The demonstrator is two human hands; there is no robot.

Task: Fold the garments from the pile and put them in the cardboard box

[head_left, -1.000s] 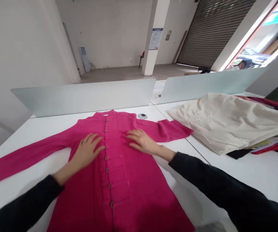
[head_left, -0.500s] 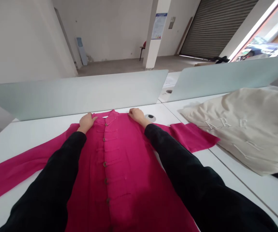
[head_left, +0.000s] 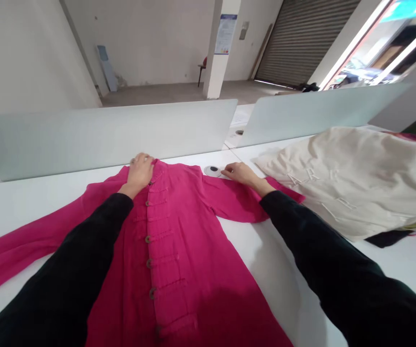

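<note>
Grip, both hands: fingers of our left hand (head_left: pixel 140 172) bend over the collar (head_left: pixel 161 168) at its back edge; we cannot tell whether cloth is pinched. Our right hand (head_left: pixel 241 172) rests at the upper edge of the right-side sleeve (head_left: pixel 227 196), fingertips drawn together beside the round cable port (head_left: pixel 213 170); whether fabric is caught between them, we cannot tell.

Position: the pink shirt (head_left: pixel 193 250) lies front up on the white desk (head_left: pixel 265 250), collar toward the frosted screen (head_left: pixel 121 135), its buttons (head_left: pixel 148 239) running down the middle toward us. The left-side sleeve (head_left: pixel 30 236) reaches out to our left; the right-side sleeve ends just beside the cream garment (head_left: pixel 370 178).

Step in hand, as we judge it: straightening the upper part of the shirt, collar with one hand and sleeve with the other.

Next move, our judgement: it calls for a light hold on the sleeve's edge and a gentle outward draw, with the collar steadied so that the shirt does not skew. We would keep the sleeve end clear of the cream garment.
</note>
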